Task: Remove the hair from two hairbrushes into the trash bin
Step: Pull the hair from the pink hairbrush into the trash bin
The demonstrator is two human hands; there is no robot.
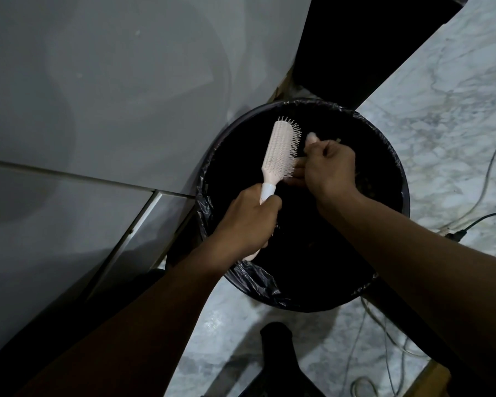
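While left hand [248,222] grips hairbrush [281,150], right hand [327,167] touches bristles over trash bin [395,173].

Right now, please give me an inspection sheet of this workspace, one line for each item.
Surface: marbled floor.
Job's things: one pink hairbrush over the black-lined trash bin; a second brush is not seen.
Clutter: dark object at the bottom edge.
Hands: left hand grips the brush handle; right hand picks at the bristles.
Cables: loose cables and a plug on the floor.
Surroundings: grey panels.
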